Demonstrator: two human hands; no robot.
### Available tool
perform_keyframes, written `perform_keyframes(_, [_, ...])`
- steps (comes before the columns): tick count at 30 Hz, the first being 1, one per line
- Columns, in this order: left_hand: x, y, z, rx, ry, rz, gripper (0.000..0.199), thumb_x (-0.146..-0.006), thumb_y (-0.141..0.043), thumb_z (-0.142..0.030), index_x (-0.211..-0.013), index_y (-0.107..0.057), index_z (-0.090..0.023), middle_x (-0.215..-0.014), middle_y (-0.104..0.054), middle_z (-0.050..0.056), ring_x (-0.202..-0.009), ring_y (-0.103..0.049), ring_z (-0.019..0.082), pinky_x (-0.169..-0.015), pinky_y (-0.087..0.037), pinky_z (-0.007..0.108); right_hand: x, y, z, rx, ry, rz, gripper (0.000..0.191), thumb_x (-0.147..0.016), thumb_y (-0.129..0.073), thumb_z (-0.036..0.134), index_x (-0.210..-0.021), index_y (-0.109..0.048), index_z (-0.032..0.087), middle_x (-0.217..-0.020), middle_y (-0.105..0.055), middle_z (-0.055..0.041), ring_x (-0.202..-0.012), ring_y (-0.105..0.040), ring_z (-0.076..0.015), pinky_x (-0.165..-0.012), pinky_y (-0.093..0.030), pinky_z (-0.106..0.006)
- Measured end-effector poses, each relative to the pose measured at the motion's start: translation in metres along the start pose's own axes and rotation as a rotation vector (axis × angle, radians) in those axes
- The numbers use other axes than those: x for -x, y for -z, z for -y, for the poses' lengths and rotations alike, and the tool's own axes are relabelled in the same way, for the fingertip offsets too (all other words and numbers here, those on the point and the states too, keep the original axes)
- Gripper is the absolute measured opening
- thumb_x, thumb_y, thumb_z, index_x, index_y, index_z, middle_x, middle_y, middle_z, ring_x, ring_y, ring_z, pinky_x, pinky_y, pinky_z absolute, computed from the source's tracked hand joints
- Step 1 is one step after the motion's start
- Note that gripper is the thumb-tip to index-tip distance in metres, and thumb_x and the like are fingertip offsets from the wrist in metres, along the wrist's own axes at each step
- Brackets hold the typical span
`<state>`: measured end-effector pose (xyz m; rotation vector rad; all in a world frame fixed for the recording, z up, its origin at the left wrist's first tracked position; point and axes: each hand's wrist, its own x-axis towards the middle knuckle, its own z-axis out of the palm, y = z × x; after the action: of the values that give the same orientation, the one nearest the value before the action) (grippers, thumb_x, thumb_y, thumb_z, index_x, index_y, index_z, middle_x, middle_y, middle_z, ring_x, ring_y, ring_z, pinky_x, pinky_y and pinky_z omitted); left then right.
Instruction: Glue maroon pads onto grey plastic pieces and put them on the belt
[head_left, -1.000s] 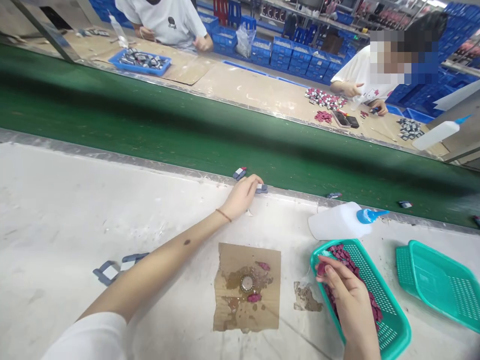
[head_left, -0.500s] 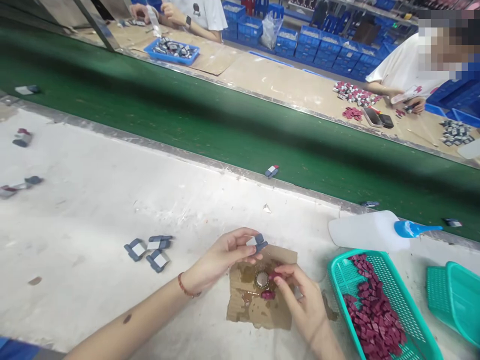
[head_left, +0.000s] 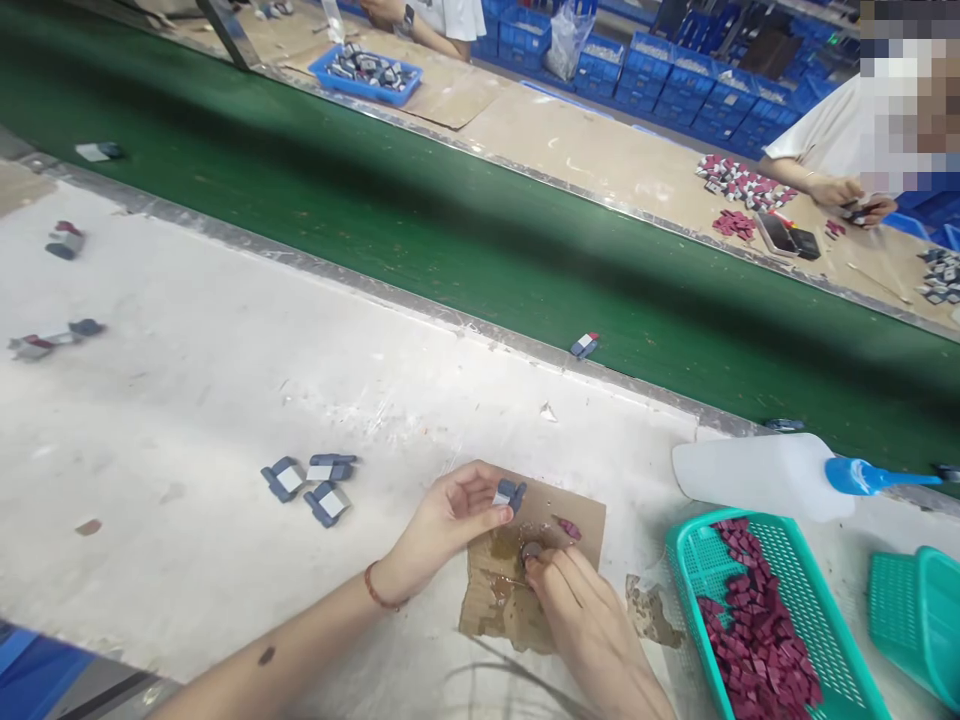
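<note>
My left hand (head_left: 457,515) pinches a small dark grey and white plastic piece (head_left: 507,495) between thumb and fingers, above a glue-stained piece of cardboard (head_left: 585,500). My right hand (head_left: 577,600) is closed, its fingertips down at a round metal bottle cap (head_left: 530,552) on the cardboard. What those fingertips hold, if anything, is hidden. A small maroon piece (head_left: 570,527) lies on the cardboard just beyond the right hand. Left of my left hand, several grey and white pieces (head_left: 328,502) rest on the white table.
To the right stand a green basket (head_left: 679,550) of maroon pieces and another green basket (head_left: 892,600). A white squeeze bottle (head_left: 750,470) with a blue nozzle lies behind them. A green conveyor belt (head_left: 420,220) crosses beyond, with two people working on its far side.
My right hand has moved left and down to the cap, turning its back upward. One maroon piece now lies farther back on the cardboard. My left hand still holds its grey and white piece.
</note>
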<state>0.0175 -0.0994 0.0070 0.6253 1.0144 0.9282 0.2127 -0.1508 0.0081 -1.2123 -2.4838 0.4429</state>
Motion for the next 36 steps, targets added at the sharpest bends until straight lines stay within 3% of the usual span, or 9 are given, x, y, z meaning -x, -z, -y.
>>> perform_keyframes(2, [0.000, 0.001, -0.001, 0.013, 0.022, 0.002, 0.040, -0.059, -0.089, -0.036, -0.078, -0.059, -0.017, -0.080, -0.072, 0.004, -0.077, -0.065, 0.015, -0.075, -0.050, 0.026, 0.002, 0.001, -0.001, 0.004, -0.009, 0.038, 0.024, -0.102, -0.036, 0.014, -0.093, -0.057, 0.021, -0.079, -0.064, -0.0039, -0.072, -0.063, -0.0196, -0.060, -0.051, -0.029])
perform_keyframes(5, [0.000, 0.003, -0.001, 0.051, 0.063, 0.043, 0.040, -0.059, -0.089, -0.033, -0.080, -0.059, -0.017, -0.078, -0.072, 0.004, -0.074, -0.065, 0.015, -0.070, -0.050, 0.025, 0.001, 0.001, -0.004, -0.037, -0.021, -0.014, 0.022, -0.101, -0.038, 0.013, -0.096, -0.058, 0.021, -0.079, -0.065, -0.0038, -0.072, -0.064, -0.0192, -0.059, -0.050, -0.028])
perform_keyframes(9, [0.000, 0.004, 0.000, 0.118, 0.096, 0.078, 0.045, -0.065, -0.086, -0.034, -0.100, -0.062, -0.020, -0.084, -0.071, 0.002, -0.071, -0.068, 0.015, -0.060, -0.050, 0.023, -0.003, 0.005, -0.003, -0.243, -0.100, -0.081, 0.020, -0.100, -0.041, 0.016, -0.095, -0.060, 0.021, -0.079, -0.067, -0.0039, -0.071, -0.065, -0.0181, -0.066, -0.053, -0.029])
perform_keyframes(15, [0.001, 0.004, 0.005, 0.064, 0.151, 0.129, 0.046, -0.065, -0.086, -0.032, -0.106, -0.069, -0.020, -0.095, -0.073, 0.005, -0.085, -0.072, 0.019, -0.076, -0.054, 0.027, -0.002, 0.013, -0.004, -0.585, -0.461, -0.325, 0.013, -0.091, -0.062, 0.029, -0.082, -0.068, 0.021, -0.079, -0.074, -0.0060, -0.074, -0.071, -0.0204, -0.068, -0.058, -0.029])
perform_keyframes(18, [0.003, 0.001, 0.010, 0.031, 0.168, 0.153, 0.047, -0.064, -0.086, -0.032, -0.105, -0.069, -0.019, -0.085, -0.074, 0.003, -0.079, -0.072, 0.018, -0.073, -0.056, 0.027, -0.002, 0.011, -0.004, -0.691, -0.577, -0.420, 0.016, -0.085, -0.069, 0.034, -0.078, -0.070, 0.021, -0.076, -0.074, -0.0065, -0.072, -0.072, -0.0204, -0.065, -0.059, -0.027])
perform_keyframes(21, [0.005, -0.002, 0.016, -0.027, 0.133, 0.175, 0.044, -0.068, -0.083, -0.038, -0.104, -0.070, -0.017, -0.078, -0.073, 0.005, -0.075, -0.071, 0.019, -0.069, -0.056, 0.028, -0.003, 0.008, -0.001, -0.777, -0.639, -0.428, 0.016, -0.083, -0.070, 0.036, -0.085, -0.073, 0.020, -0.080, -0.076, -0.0076, -0.069, -0.072, -0.0200, -0.063, -0.060, -0.028])
perform_keyframes(27, [0.012, -0.005, 0.025, -0.127, 0.088, 0.253, 0.047, -0.076, -0.072, -0.051, -0.104, -0.070, -0.013, -0.072, -0.070, 0.006, -0.062, -0.065, 0.016, -0.055, -0.054, 0.026, -0.001, 0.003, 0.001, -0.758, -0.565, -0.436, 0.012, -0.085, -0.069, 0.031, -0.084, -0.075, 0.021, -0.080, -0.075, -0.0076, -0.074, -0.072, -0.0207, -0.068, -0.060, -0.030])
perform_keyframes(31, [0.013, -0.005, 0.028, -0.167, 0.071, 0.262, 0.046, -0.080, -0.068, -0.051, -0.106, -0.070, -0.013, -0.075, -0.069, 0.007, -0.064, -0.065, 0.016, -0.057, -0.054, 0.025, 0.000, 0.001, 0.002, -0.778, -0.565, -0.435, 0.013, -0.087, -0.067, 0.032, -0.085, -0.074, 0.021, -0.079, -0.074, -0.0074, -0.071, -0.070, -0.0197, -0.065, -0.059, -0.029])
perform_keyframes(36, [0.012, -0.004, 0.028, -0.239, 0.019, 0.231, 0.041, -0.080, -0.069, -0.047, -0.108, -0.071, -0.017, -0.096, -0.070, 0.011, -0.073, -0.067, 0.018, -0.060, -0.055, 0.025, 0.000, 0.000, 0.001, -0.768, -0.568, -0.430, 0.016, -0.087, -0.066, 0.034, -0.084, -0.073, 0.020, -0.077, -0.073, -0.0072, -0.069, -0.070, -0.0194, -0.063, -0.059, -0.028])
